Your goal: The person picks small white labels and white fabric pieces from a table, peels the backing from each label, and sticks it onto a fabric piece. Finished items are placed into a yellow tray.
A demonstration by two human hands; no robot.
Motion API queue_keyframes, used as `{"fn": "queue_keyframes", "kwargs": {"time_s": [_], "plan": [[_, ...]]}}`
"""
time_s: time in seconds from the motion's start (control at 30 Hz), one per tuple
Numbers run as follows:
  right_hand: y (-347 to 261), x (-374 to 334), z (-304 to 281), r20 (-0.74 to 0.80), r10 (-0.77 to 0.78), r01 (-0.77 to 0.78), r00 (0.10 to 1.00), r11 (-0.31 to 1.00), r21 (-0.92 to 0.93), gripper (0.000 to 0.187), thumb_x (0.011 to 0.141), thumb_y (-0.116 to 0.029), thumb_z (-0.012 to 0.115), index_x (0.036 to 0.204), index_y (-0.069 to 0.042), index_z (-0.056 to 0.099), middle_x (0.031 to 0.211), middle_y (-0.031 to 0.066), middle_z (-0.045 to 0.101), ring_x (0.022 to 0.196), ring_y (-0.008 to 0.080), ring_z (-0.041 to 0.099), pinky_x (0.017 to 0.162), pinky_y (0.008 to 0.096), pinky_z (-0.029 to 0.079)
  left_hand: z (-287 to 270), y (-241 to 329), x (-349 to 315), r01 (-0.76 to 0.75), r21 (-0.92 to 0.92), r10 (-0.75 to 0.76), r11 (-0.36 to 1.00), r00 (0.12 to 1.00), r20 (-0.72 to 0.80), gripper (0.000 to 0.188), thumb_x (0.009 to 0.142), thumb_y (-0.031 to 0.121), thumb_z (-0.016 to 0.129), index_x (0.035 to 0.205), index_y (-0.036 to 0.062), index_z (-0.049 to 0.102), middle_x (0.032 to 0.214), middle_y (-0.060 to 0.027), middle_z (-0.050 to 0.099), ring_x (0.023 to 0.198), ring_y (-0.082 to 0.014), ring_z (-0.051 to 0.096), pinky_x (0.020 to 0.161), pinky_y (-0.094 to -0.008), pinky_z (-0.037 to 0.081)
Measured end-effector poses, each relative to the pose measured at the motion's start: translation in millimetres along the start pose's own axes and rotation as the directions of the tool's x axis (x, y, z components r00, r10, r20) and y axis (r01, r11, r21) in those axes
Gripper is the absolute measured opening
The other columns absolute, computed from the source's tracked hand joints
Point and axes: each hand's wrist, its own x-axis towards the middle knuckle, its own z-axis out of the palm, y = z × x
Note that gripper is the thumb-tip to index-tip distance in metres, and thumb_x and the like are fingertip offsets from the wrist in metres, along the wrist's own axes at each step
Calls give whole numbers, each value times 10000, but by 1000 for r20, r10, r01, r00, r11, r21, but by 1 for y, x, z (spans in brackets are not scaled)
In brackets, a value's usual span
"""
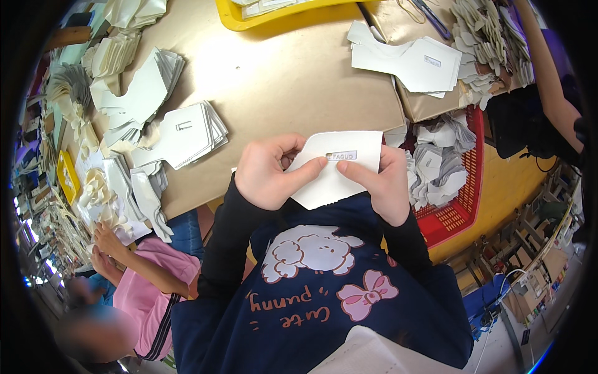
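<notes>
Between my two hands I hold a white shoe-upper piece (330, 188) that looks like leather, above my lap at the table's near edge. A small printed label (342, 156) shows in its narrow rectangular window. My left hand (271, 171) grips the left side, thumb on top by the label's left end and fingers mostly hidden behind. My right hand (389, 184) pinches the right side, its thumb just under the label. To the left lies a fanned stack of white pieces (187, 134) with an open slot. Farther right, similar labelled pieces (408, 65) lie stacked.
A yellow tray (240, 23) stands at the table's far side. Below the table's right edge, a red plastic basket (478, 162) holds white pieces. Purple-handled snips (434, 20) lie far right. One person in pink (159, 268) works at left; another person's arm (554, 100) shows at right.
</notes>
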Motion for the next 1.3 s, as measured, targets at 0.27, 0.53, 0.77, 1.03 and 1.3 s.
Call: {"fn": "queue_keyframes", "kwargs": {"time_s": [0.27,0.53,0.77,1.03,1.3], "plan": [[-8,-5,-1,47,35,-36,998,999,7,251,846,-76,731,1045,72,689,953,123,732,825,145,699,710,274,556,3,4,-5,-23,79,22,997,1000,4,201,847,168,724,866,-27,684,714,-18,643,657,-66,522,622,-227,429],[-4,-6,-2,29,31,-31,999,999,-14,237,849,-54,716,1049,71,691,945,125,732,822,147,701,709,275,558,4,-4,-4,-103,56,103,993,995,-4,253,840,196,745,966,-21,712,738,-73,693,612,-78,587,582,-234,477],[1,-4,-1,32,42,-44,999,997,57,235,850,-53,712,1043,79,691,949,136,730,822,151,701,709,270,556,2,-8,-3,-14,93,15,996,1000,-12,238,831,177,746,953,-25,715,749,-59,701,612,-46,571,560,-212,457],[2,-4,-2,27,67,-68,997,998,18,238,846,-63,711,1033,82,694,932,130,733,810,140,697,701,263,551,6,-6,-3,-7,-43,7,999,1000,-15,222,839,113,729,972,-58,680,796,-85,710,693,-64,634,605,-220,503],[14,10,-10,-17,-11,9,1000,992,-124,222,899,-133,674,976,73,703,844,98,735,713,98,665,623,242,507,-1,-23,5,8,1,-8,1000,995,-97,247,893,220,715,946,-21,709,762,-55,692,655,-69,599,603,-234,474]]}}
